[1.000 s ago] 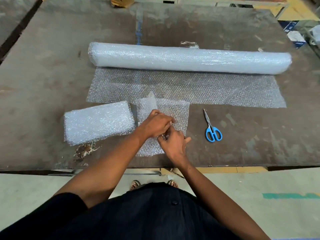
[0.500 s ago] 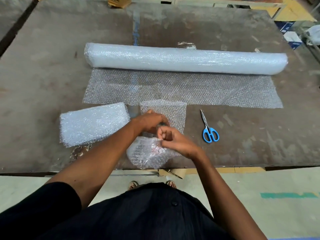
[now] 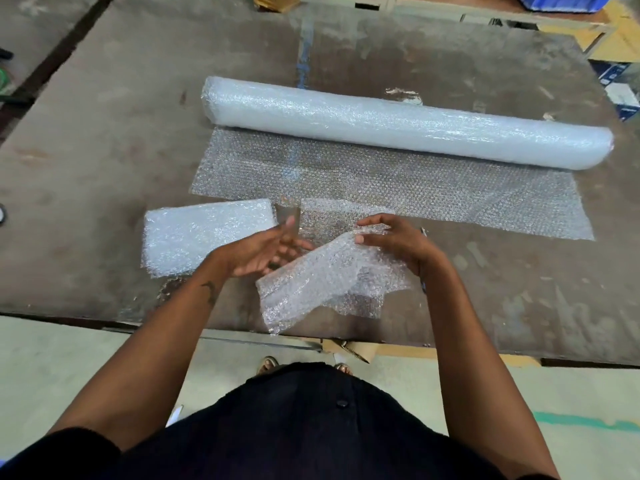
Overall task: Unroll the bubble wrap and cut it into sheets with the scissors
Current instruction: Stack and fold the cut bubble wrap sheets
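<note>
The bubble wrap roll lies across the table, its unrolled part spread flat towards me. My right hand pinches the upper edge of a crumpled cut sheet, which hangs tilted above the table's near edge. Just left of that sheet is my left hand, palm up with fingers spread, holding nothing. Another cut sheet lies flat beyond my hands. A stack of cut sheets sits to the left. My right wrist hides nearly all of the scissors; only a sliver of blade shows.
The worn brown table ends in a near edge just under the held sheet. Cardboard boxes and blue items stand beyond the far right corner. A brown box sits at the far edge.
The cut sheet, gripped bunched by both hands, has been lifted and opened out. My left hand has let go and moved left, while my right hand keeps hold of it.
</note>
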The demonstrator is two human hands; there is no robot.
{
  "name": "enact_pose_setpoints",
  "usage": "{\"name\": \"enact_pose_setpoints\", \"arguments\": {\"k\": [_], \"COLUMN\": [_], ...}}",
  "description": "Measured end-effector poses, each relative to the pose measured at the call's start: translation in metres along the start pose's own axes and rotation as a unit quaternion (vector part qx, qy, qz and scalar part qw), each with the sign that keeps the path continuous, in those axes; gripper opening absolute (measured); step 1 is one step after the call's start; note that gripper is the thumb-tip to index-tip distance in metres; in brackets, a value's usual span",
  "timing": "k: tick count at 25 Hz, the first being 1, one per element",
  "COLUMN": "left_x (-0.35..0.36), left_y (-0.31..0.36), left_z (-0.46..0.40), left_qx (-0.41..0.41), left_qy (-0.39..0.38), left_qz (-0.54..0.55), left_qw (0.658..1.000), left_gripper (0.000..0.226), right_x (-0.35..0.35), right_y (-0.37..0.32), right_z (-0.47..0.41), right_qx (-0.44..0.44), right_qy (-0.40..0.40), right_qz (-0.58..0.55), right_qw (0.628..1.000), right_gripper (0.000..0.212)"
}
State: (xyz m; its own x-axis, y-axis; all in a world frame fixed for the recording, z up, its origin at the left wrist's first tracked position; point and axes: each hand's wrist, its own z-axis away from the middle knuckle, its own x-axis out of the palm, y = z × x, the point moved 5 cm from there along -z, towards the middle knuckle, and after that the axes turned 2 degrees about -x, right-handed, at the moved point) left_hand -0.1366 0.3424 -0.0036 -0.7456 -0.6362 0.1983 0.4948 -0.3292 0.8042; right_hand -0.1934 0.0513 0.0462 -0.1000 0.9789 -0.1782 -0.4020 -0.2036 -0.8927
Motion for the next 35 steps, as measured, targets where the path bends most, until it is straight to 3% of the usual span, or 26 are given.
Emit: {"name": "enact_pose_setpoints", "arguments": {"k": [4,6,10,13,15,17,19,22,25,27,31,35], "left_x": [-0.013,-0.011,-0.014,-0.021,-0.033,-0.050,-0.069,-0.088,-0.102,-0.110,-0.121,-0.145], "left_y": [-0.013,-0.018,-0.030,-0.039,-0.041,-0.046,-0.048,-0.047,-0.046,-0.050,-0.052,-0.047], "left_z": [0.028,0.035,0.044,0.051,0.063,0.074,0.083,0.097,0.101,0.101,0.111,0.132], "left_qx": [-0.040,-0.043,-0.003,0.054,0.080,0.107,0.138,0.147,0.123,0.109,0.106,0.107], "left_qy": [-0.008,0.020,0.085,0.109,0.172,0.246,0.305,0.370,0.373,0.378,0.417,0.433], "left_qz": [-0.055,-0.085,-0.046,0.037,0.191,0.272,0.243,0.130,0.159,0.194,0.183,0.131], "left_qw": [0.998,0.995,0.995,0.992,0.963,0.924,0.910,0.908,0.906,0.899,0.884,0.885], "left_gripper": [0.081,0.070,0.059,0.036,0.038,0.036,0.028,0.042,0.034,0.022,0.016,0.037], "right_x": [0.013,0.024,0.042,0.048,0.048,0.046,0.048,0.067,0.087,0.094,0.115,0.139], "right_y": [-0.007,-0.008,-0.020,-0.035,-0.037,-0.039,-0.036,-0.034,-0.030,-0.026,-0.010,-0.031], "right_z": [-0.011,-0.017,-0.024,-0.028,-0.038,-0.046,-0.053,-0.059,-0.070,-0.075,-0.076,-0.092], "right_qx": [0.043,0.056,0.057,0.066,0.069,0.066,0.063,0.058,0.042,0.031,0.055,0.018], "right_qy": [0.018,-0.009,-0.043,-0.035,-0.037,-0.027,-0.030,-0.065,-0.040,0.010,0.066,0.085], "right_qz": [-0.065,-0.093,-0.176,-0.192,-0.170,-0.112,-0.040,0.021,-0.046,-0.103,-0.149,-0.148], "right_qw": [0.997,0.994,0.982,0.979,0.982,0.991,0.997,0.996,0.997,0.994,0.985,0.985], "right_gripper": [0.047,0.048,0.062,0.054,0.062,0.055,0.048,0.040,0.062,0.066,0.053,0.033]}}
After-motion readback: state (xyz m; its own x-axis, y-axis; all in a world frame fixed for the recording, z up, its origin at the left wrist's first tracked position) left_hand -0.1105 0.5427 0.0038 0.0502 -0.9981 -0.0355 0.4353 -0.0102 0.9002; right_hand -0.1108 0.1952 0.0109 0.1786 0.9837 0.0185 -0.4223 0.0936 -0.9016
